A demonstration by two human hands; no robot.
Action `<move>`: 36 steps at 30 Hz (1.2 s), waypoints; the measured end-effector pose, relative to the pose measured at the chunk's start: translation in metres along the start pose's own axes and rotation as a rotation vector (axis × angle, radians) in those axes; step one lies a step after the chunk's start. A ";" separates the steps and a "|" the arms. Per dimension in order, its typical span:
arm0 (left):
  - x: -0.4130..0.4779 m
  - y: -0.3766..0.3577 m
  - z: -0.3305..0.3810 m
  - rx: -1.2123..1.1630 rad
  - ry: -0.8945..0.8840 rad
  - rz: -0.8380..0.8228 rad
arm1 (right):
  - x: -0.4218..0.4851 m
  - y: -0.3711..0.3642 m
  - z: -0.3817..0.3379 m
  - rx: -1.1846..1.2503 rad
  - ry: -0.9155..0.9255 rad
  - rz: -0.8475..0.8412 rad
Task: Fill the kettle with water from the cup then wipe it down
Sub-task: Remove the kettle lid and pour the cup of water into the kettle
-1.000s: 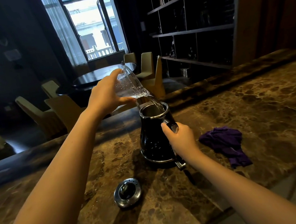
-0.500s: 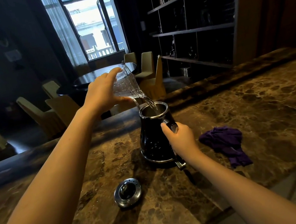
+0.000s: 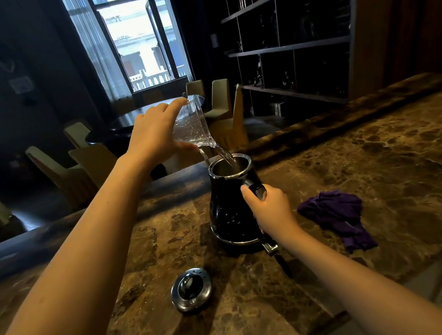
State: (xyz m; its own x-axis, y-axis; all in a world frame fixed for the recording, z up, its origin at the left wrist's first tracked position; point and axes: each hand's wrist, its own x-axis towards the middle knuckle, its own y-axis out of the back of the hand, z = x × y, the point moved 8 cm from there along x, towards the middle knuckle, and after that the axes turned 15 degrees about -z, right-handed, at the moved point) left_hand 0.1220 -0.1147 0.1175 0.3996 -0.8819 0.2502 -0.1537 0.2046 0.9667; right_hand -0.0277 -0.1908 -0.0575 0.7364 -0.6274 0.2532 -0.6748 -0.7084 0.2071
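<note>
Left hand (image 3: 153,137), upper centre-left: clamped round clear cup (image 3: 193,125), tipped steeply, stream of water (image 3: 223,154) dropping into open mouth. Lower centre: lid (image 3: 191,288) off, flat on marble counter (image 3: 385,160). Centre: black kettle (image 3: 230,211) upright on counter, directly under cup. Right hand (image 3: 273,208): closed on kettle handle, steadying. Right of centre: purple cloth (image 3: 336,214) crumpled near kettle, not touching. Glass likely wet, slippery, fragile; grip mid-body. Kettle rigid, getting heavier; lift by handle. Cloth soft; pinch anywhere.
</note>
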 end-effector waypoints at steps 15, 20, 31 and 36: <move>0.000 -0.020 0.038 0.280 -0.105 -0.026 | 0.000 0.000 0.001 -0.014 -0.005 0.008; 0.001 -0.029 0.045 0.362 -0.135 -0.032 | 0.001 -0.001 0.005 -0.020 -0.016 0.005; 0.004 -0.044 0.042 0.427 -0.173 -0.042 | -0.001 0.001 0.003 -0.042 -0.010 0.016; 0.001 -0.049 0.029 0.273 -0.116 -0.069 | -0.004 0.001 -0.001 -0.034 0.001 0.004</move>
State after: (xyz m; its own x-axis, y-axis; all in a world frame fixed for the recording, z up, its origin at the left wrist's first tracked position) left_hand 0.1033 -0.1379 0.0690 0.3140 -0.9355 0.1619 -0.3735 0.0350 0.9269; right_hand -0.0315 -0.1890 -0.0576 0.7337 -0.6298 0.2552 -0.6789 -0.6944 0.2385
